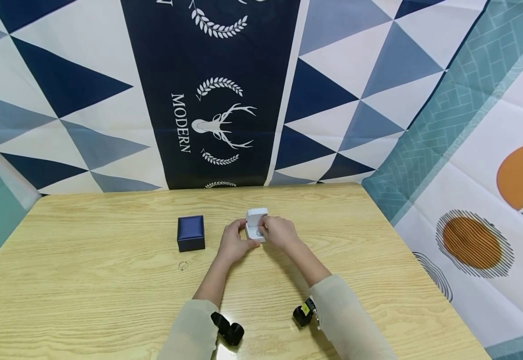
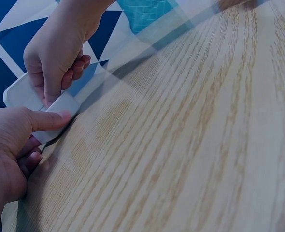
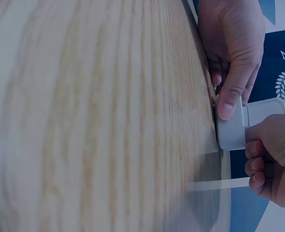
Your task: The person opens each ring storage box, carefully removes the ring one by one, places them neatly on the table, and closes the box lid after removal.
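A small white ring box (image 1: 256, 214) stands open on the table, its lid tipped up at the back. My left hand (image 1: 236, 243) grips it from the left, with the thumb (image 3: 227, 110) on the front wall. My right hand (image 1: 281, 233) reaches into the box from the right, thumb and forefinger pinched together at a small silvery ring (image 1: 259, 233). In the left wrist view the other fingers (image 2: 78, 67) of that hand are curled. The fingertips inside the box are mostly hidden in both wrist views.
Left of the hands sits a closed dark blue box (image 1: 190, 231). In front of it a thin ring (image 1: 183, 266) lies on the wooden table (image 1: 86, 290). A patterned cloth (image 1: 216, 100) hangs behind the table's far edge. Both sleeves carry black wrist cameras (image 1: 231, 334).
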`<state>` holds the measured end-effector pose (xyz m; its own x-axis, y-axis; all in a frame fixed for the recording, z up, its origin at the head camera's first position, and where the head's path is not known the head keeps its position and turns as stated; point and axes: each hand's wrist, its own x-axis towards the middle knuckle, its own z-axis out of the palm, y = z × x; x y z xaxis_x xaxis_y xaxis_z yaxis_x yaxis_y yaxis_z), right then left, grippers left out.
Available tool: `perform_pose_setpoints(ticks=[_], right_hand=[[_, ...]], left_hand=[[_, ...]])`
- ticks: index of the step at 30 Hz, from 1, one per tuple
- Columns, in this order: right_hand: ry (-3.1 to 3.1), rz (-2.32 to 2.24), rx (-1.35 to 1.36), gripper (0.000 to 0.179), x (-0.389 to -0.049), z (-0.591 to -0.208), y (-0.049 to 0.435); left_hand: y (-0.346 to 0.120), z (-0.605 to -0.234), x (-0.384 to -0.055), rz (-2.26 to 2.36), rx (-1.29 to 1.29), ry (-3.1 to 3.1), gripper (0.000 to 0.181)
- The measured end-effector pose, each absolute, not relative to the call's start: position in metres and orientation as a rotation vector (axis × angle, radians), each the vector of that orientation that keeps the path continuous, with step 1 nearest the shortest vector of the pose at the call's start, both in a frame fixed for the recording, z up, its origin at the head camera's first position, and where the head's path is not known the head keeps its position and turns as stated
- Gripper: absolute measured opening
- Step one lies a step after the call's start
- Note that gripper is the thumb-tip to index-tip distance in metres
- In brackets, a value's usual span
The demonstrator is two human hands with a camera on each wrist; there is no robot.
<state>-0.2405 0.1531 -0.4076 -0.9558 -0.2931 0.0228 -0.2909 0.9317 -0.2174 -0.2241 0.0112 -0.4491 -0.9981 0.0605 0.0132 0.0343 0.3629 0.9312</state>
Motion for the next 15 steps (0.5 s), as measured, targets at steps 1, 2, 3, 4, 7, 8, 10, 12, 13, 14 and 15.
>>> perform_pose_setpoints(ticks=[1, 2, 3, 4, 7, 8, 10, 12, 13, 14, 15], right_hand=[[3.077, -0.343, -0.466, 0.016, -0.24, -0.4075, 0.1532], [3.076, -0.348, -0.471, 0.016, -0.2397, -0.4078, 0.1534], [3.076, -0.351, -0.48, 0.016, -0.2393, -0.4077, 0.1538], [3.074, -0.36, -0.487, 0.016, -0.239, -0.408, 0.1543], [3.072, -0.384, -0.511, 0.016, -0.2381, -0.4087, 0.1559], [3.074, -0.392, -0.519, 0.016, -0.2379, -0.4087, 0.1564], [3.08, -0.405, -0.534, 0.016, -0.2374, -0.4086, 0.1576], [3.089, -0.415, -0.551, 0.015, -0.2368, -0.4081, 0.1585], [3.09, -0.422, -0.558, 0.015, -0.2366, -0.4077, 0.1588], [3.092, -0.423, -0.565, 0.016, -0.2364, -0.4073, 0.1591], [3.093, -0.425, -0.571, 0.016, -0.2364, -0.4071, 0.1594]], left_hand=[[0.0114, -0.4486, -0.2237, 1.76, 0.089, 2.574, 0.065], [0.0115, -0.4484, -0.2235, 1.762, 0.091, 2.571, 0.065], [0.0115, -0.4485, -0.2234, 1.759, 0.093, 2.575, 0.065], [0.0116, -0.4486, -0.2233, 1.76, 0.096, 2.575, 0.065], [0.0116, -0.4485, -0.2227, 1.768, 0.102, 2.568, 0.065], [0.0115, -0.4483, -0.2225, 1.771, 0.105, 2.565, 0.065], [0.0115, -0.4478, -0.2221, 1.78, 0.104, 2.554, 0.065], [0.0115, -0.4469, -0.2215, 1.79, 0.101, 2.539, 0.064], [0.0114, -0.4467, -0.2215, 1.793, 0.101, 2.536, 0.064], [0.0114, -0.4468, -0.2215, 1.794, 0.101, 2.536, 0.064], [0.0113, -0.4469, -0.2213, 1.796, 0.103, 2.534, 0.064]])
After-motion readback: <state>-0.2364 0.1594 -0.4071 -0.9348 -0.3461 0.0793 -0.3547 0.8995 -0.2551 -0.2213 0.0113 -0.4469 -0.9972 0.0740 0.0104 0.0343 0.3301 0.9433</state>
